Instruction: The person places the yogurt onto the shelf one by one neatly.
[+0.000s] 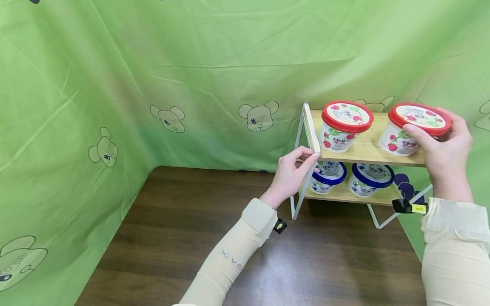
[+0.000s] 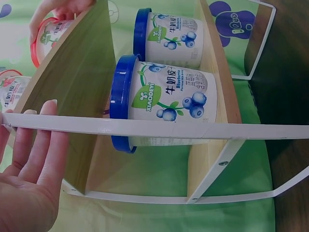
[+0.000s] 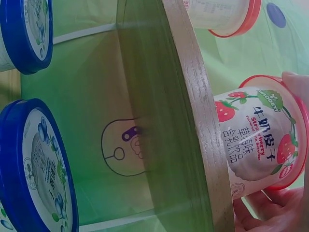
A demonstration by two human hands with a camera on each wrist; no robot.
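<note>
The person's right hand [image 1: 445, 146] has its grip wrapped around a red-lidded strawberry cup [image 1: 415, 127], fingers curled over the lid, the cup sitting at the right end of the top board of a small two-tier shelf [image 1: 367, 148]. A second strawberry cup [image 1: 344, 125] stands on the same board, apart to the left. The left hand [image 1: 292, 172] rests on the shelf's white frame at its left front corner, fingers straight, grip released. Two blue-lidded blueberry cups [image 1: 330, 175] sit side by side on the lower board. The shelf stands on a dark wooden desk [image 1: 214, 238], with green cloth [image 1: 153, 63] hung behind.
</note>
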